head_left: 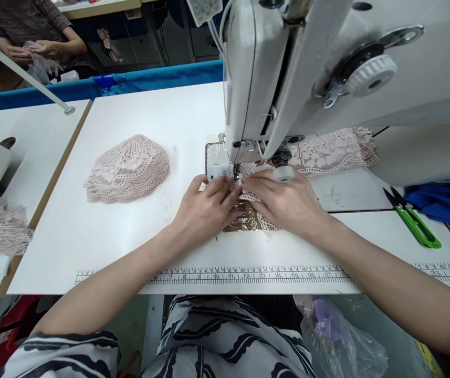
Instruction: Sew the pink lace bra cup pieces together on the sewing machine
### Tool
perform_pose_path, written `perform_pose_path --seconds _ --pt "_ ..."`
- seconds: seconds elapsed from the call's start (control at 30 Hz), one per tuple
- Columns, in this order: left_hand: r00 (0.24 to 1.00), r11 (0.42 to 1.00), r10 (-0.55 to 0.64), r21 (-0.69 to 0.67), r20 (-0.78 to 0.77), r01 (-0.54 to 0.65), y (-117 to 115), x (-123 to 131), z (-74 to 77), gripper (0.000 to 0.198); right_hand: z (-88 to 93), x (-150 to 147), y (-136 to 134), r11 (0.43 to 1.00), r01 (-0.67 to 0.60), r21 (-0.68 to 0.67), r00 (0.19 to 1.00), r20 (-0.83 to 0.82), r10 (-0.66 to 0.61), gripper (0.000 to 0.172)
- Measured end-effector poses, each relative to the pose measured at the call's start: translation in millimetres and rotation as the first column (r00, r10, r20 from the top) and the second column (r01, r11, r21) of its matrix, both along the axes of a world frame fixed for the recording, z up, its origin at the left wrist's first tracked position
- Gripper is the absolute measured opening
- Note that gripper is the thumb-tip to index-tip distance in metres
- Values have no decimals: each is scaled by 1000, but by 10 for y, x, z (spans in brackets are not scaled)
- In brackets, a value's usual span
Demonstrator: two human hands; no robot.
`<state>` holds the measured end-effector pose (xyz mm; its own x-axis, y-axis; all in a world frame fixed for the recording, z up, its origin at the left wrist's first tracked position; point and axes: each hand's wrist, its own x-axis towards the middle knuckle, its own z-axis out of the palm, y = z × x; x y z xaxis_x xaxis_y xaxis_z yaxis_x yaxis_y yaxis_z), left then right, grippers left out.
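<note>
A pink lace piece point(269, 224) lies under the needle area of a white sewing machine point(244, 79). My left hand point(209, 207) is left of the presser foot point(236, 173), its bent fingertips closed on the lace edge beside the foot. From the right, my right hand point(291, 202) has its fingers closed on the same lace, partly under the machine head. Both sets of fingertips nearly meet just in front of the needle. The fabric beneath my fingers is mostly hidden. Shiny brown tape point(244, 218) covers the table under the lace.
A stack of pink lace pieces point(128, 170) sits on the left; more lace point(331, 152) lies behind my right hand. Green thread snips point(416, 223) and blue cloth point(441, 207) are at right. A printed ruler point(217, 275) runs along the front edge. Another person's hands point(47, 50) hold sheer material.
</note>
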<state>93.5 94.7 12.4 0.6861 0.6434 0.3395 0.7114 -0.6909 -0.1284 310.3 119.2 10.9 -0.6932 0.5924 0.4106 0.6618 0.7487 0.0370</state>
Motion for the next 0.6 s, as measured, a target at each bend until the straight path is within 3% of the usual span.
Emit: perform_pose_path --seconds 0.17,0.6 --pt "998 986 -57 155 7 55 -92 35 22 27 -20 21 -41 995 -85 48 996 -20 86 27" --pt "998 988 -49 146 39 43 -59 9 -4 26 -39 14 -38 993 -67 100 998 -5 67 25"
